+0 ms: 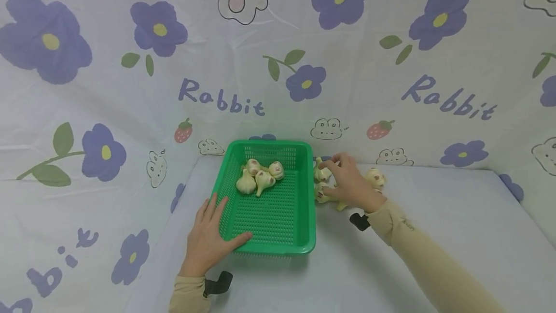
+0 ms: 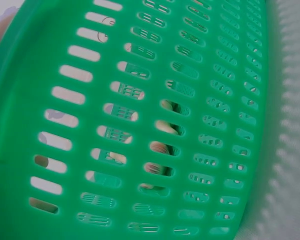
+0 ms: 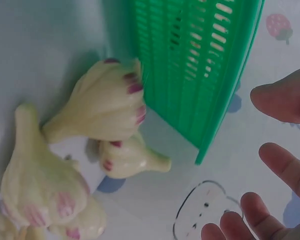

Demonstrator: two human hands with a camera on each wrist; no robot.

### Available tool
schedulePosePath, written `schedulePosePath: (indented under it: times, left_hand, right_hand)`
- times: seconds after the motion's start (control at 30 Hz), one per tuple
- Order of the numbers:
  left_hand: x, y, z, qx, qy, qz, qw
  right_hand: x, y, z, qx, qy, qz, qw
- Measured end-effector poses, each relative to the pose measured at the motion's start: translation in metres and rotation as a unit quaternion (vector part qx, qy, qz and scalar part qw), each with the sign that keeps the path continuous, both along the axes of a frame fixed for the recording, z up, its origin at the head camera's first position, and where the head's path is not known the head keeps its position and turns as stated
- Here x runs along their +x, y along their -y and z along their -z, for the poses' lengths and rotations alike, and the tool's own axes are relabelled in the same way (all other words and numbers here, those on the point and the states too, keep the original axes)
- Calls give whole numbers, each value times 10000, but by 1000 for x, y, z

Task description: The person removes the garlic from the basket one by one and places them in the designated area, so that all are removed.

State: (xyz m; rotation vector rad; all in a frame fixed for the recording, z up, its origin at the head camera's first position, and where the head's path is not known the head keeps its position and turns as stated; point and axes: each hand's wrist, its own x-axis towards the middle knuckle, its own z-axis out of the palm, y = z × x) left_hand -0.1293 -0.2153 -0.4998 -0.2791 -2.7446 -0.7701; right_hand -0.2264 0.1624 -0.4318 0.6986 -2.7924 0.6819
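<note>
A green plastic basket [image 1: 278, 248] with slotted walls stands on the white table, several garlic bulbs [image 1: 246, 183] lying at its far left. My left hand [image 1: 207, 238] rests on the basket's near left corner, fingers spread along the left rim and thumb over the front rim. Just right of the basket, my right hand [image 1: 351, 183] reaches over more garlic bulbs [image 1: 322, 193]. In the right wrist view its thumb and fingers [image 3: 290, 167] are apart with nothing between them, and a purple-marked bulb [image 3: 102, 105] lies by the basket wall. The basket wall [image 2: 20, 95] fills most of the left wrist view.
Behind the table hangs a white cloth [image 1: 369, 71] printed with purple flowers and rabbits. Another garlic bulb [image 1: 375, 177] lies to the right, beyond my right wrist. A black wrist mount [image 1: 219, 283] sits at the left cuff, another [image 1: 359, 221] at the right.
</note>
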Motion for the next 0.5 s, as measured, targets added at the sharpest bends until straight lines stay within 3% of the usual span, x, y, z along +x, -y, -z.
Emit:
schedulePosePath:
  times: [0.17, 0.5]
  left_hand:
    - [0, 0, 0, 11, 14, 21, 10000]
    - [-1, 2, 1, -7, 26, 59, 10000]
  right_hand:
    - [-1, 17, -1, -28, -291, -330, 9990]
    - [6, 55, -14, 69, -167, -615, 9979]
